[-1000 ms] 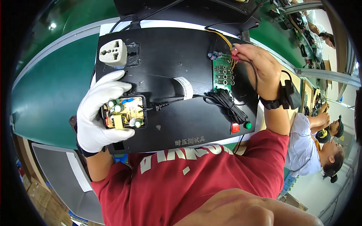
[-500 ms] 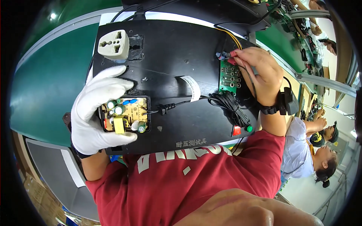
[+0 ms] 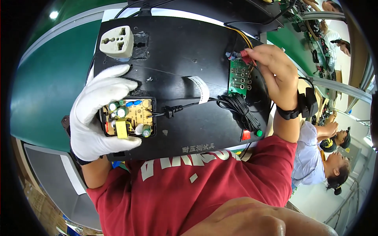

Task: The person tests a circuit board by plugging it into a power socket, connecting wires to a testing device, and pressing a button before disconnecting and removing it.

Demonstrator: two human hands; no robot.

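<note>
- Nearest the camera, the person's red shirt (image 3: 204, 185) fills the lower middle and hides the near edge of the black test board (image 3: 185, 78).
- The left hand (image 3: 98, 114), in a white glove, wraps around an open black adapter shell (image 3: 128, 118) at the board's near left corner; its fingers curl over the top and its thumb under the bottom, so the shell's left side is covered.
- Inside the shell sits a tan circuit board (image 3: 130, 116) with green and blue capacitors, a yellow block and silver-topped cans; finer parts are too small to make out.
- A black cord (image 3: 189, 105) runs from the shell to a coiled bundle (image 3: 240, 110), past a white label (image 3: 201, 88).
- A red and a green button (image 3: 252, 134) stand at the near right edge.
- Farther off, the bare right hand (image 3: 275, 70) pinches a small red connector (image 3: 247, 57) at the top of a green circuit board (image 3: 238, 76); its wires vanish behind the fingers.
- At the far left corner lies a white socket adapter (image 3: 117, 41).
</note>
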